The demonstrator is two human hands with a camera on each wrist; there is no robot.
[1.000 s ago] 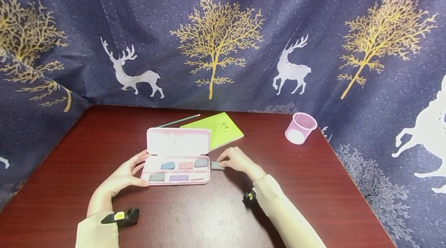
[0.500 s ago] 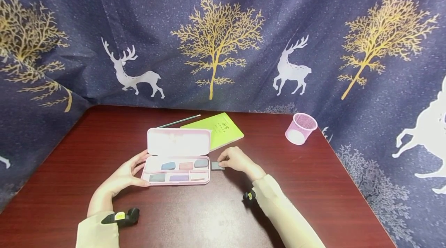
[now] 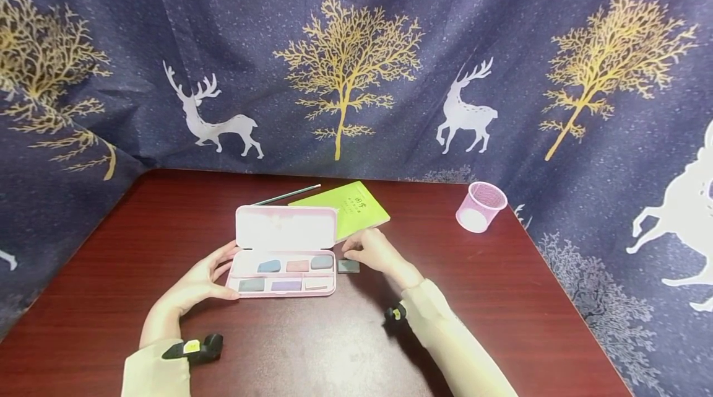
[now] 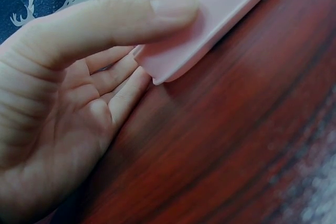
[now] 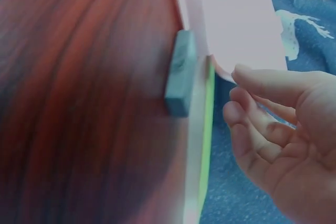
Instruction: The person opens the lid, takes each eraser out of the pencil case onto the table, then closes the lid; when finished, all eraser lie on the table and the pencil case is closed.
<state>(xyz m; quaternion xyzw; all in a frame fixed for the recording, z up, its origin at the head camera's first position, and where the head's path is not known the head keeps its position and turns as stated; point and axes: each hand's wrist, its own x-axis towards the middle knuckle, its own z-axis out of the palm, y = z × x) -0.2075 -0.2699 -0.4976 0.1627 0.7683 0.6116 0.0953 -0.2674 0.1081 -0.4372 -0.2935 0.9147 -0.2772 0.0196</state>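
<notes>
A pink pencil case [image 3: 285, 228] lies with its lid raised. Several blocks that look like erasers are inside, among them a blue one [image 3: 269, 266], a pink one [image 3: 298, 266] and a purple one [image 3: 286, 285]. My left hand [image 3: 195, 282] holds the case's left end; in the left wrist view the thumb lies over the pink wall [image 4: 176, 64] and the other fingers are partly hidden behind it. A dark green-grey eraser [image 3: 348, 267] lies on the table just right of the case. My right hand [image 3: 377, 254] hovers beside this eraser, fingers loosely bent, holding nothing.
A green booklet [image 3: 362, 208] lies behind the case, partly covered by its lid. Further back is a pencil [image 3: 286, 193]. A pink mesh pen holder [image 3: 481, 205] stands at the right rear of the dark red table [image 3: 501, 298]. A patterned curtain [image 3: 390, 106] hangs behind.
My right hand has let go of the green-grey eraser and moved slightly back and up from it. The eraser stays in place. My left hand and the case have not moved.
</notes>
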